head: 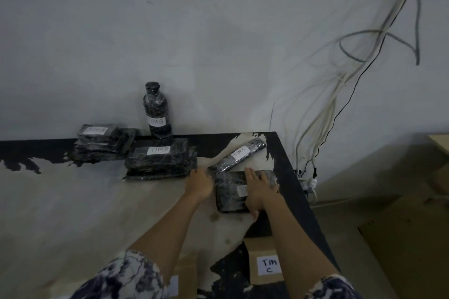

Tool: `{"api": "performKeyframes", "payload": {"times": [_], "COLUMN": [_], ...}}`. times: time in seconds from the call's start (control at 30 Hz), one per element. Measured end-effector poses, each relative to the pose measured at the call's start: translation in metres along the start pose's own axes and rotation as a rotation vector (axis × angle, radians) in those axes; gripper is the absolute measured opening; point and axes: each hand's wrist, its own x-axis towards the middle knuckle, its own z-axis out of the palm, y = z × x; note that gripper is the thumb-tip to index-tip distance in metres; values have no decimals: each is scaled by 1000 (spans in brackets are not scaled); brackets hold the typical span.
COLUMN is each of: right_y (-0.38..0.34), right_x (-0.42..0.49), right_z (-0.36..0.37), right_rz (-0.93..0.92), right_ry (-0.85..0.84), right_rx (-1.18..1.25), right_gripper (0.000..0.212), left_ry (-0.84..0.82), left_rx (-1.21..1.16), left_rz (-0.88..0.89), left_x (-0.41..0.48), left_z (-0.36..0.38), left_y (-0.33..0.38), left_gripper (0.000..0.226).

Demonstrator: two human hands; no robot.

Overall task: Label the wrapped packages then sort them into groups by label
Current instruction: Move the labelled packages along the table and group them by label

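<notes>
The flat package (228,198) is lying right of centre on the tabletop (97,201), long axis running up-frame. The right hand (257,193) is pressing it, fingers straight; the left hand (199,184) is touching its left edge, grip unclear.

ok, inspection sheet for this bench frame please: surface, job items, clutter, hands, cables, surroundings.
Surface: worn black table top with bare beige patches.
Job's things: black film-wrapped flat packages in a rear-left stack, label unreadable, and a middle stack marked TIMB; upright wrapped bottle marked TIMB; wrapped roll marked TIMC, lying tilted; flat wrapped package, label partly hidden; brown cardboard box tagged TIM C.
Clutter: nothing seen.
Hands: right hand flat on the flat wrapped package; left hand at its left edge, grip unclear.
Cables: white, grey and black cables hanging down the wall.
Surroundings: grey wall; floor cardboard.
</notes>
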Motion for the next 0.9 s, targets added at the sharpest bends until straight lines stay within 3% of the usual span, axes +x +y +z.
{"api": "performKeyframes", "payload": {"times": [0.23, 0.4, 0.5, 0.57, 0.77, 0.9], "right_y": [15, 15, 14, 15, 24, 30], "right_x": [10, 15, 15, 14, 12, 14], "right_z": [-1, 3, 4, 5, 7, 7], "right_rz": [-34, -12, 10, 72, 150, 155], "right_ry": [-8, 1, 31, 64, 72, 88], "right_rx": [63, 71, 59, 74, 225, 251], "right_gripper": [111, 114, 120, 124, 121, 114], "left_ry": [-16, 79, -32, -130, -192, -90], "left_rx": [155, 230, 222, 177, 289, 197], "left_rz": [76, 139, 192, 177, 95, 107], "left_x": [33, 40, 44, 49, 60, 51], "left_z": [8, 15, 18, 19, 11, 5], "left_y": [8, 24, 31, 30, 30, 42], "left_gripper": [40, 41, 41, 47, 61, 49]}}
